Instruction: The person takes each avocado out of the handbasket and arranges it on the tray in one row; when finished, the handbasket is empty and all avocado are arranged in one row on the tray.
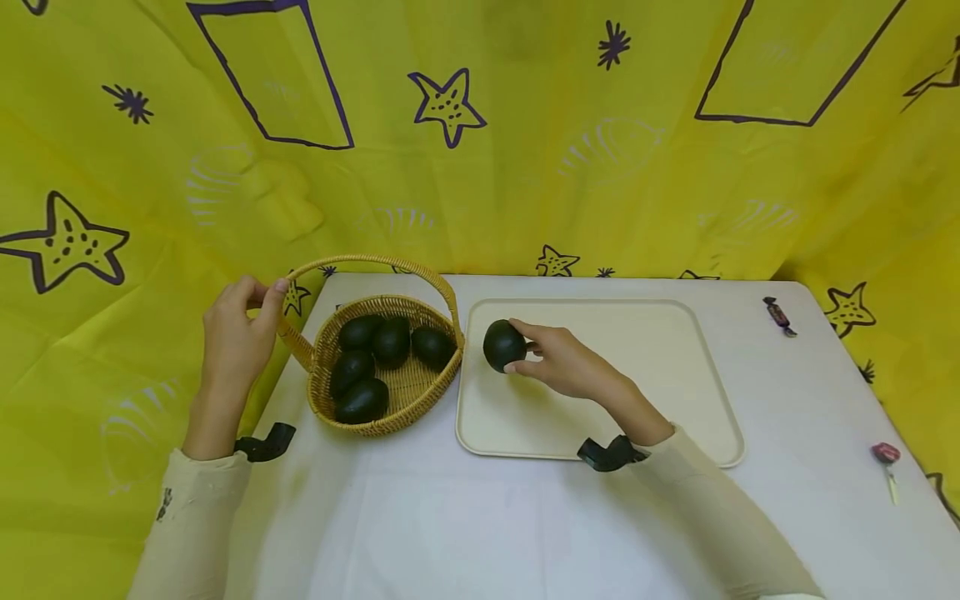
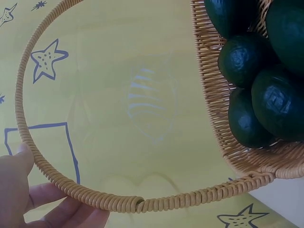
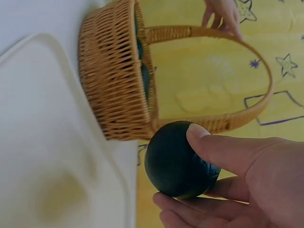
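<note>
Left hand (image 1: 236, 329): curled round the basket handle (image 1: 375, 264) at its left end, thumb on top, fingers under; steadying the basket.
Right hand (image 1: 566, 362): closed round one dark green avocado (image 1: 503, 345), thumb over the top, fingers cupped beneath.
Avocado in hand: above the left edge of the tray, just beside the basket rim; whether touching the tray or lifted clear of it, cannot tell.
Table (image 1: 465, 525): white, backed by yellow star-print cloth (image 1: 480, 133).
Tray (image 1: 675, 367): cream, flat, right of the basket, nearly touching it.
Basket (image 1: 408, 387): wicker, round, close to the table's left edge, tall looped handle.
Avocados in basket (image 1: 375, 358): five, dark, packed close, some resting on each other.
Wrapped sweet (image 1: 778, 315): far right of the table, well apart from the tray.
Lollipop (image 1: 887, 460): near the right edge.
Risk, slipping: smooth rounded skin and a light fingertip hold; likely to roll across the flat tray if let go carelessly.
Risk, tipping: basket near the table edge; a pull on the handle could tilt it and spill the pile.
Risk, knocking: handle arches close to the carrying hand; a bump could shake the grip.
</note>
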Demonstrator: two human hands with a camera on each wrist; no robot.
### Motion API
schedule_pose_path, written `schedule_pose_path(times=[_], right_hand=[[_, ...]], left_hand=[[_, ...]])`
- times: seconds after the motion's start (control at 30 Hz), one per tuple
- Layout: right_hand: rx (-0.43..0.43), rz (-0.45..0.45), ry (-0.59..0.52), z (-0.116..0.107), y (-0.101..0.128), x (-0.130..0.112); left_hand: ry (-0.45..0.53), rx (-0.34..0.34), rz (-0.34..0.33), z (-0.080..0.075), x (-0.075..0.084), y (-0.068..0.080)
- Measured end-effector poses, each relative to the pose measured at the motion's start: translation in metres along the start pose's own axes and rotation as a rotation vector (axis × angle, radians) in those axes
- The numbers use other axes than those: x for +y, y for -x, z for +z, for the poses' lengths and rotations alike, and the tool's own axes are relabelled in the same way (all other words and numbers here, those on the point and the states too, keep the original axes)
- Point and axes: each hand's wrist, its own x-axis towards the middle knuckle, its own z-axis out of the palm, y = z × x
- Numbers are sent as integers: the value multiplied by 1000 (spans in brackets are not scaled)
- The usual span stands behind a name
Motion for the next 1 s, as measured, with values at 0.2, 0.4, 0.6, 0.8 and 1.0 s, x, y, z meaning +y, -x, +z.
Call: schedule_pose_path(times=[0.2, 0.4, 0.6, 0.8, 1.0], right_hand=[[1, 52, -31, 15, -16, 20], [-13, 106, -14, 29, -30, 29], [-20, 128, 24, 41, -40, 31], [-8, 114, 53, 52, -47, 32], [4, 115, 111, 64, -57, 33]], left_hand=[[5, -2, -7, 0, -1, 0], [2, -1, -8, 0, 0, 1], [2, -4, -12, 0, 0, 0], [-1, -9, -21, 0, 1, 0], [-9, -9, -12, -1, 0, 0]])
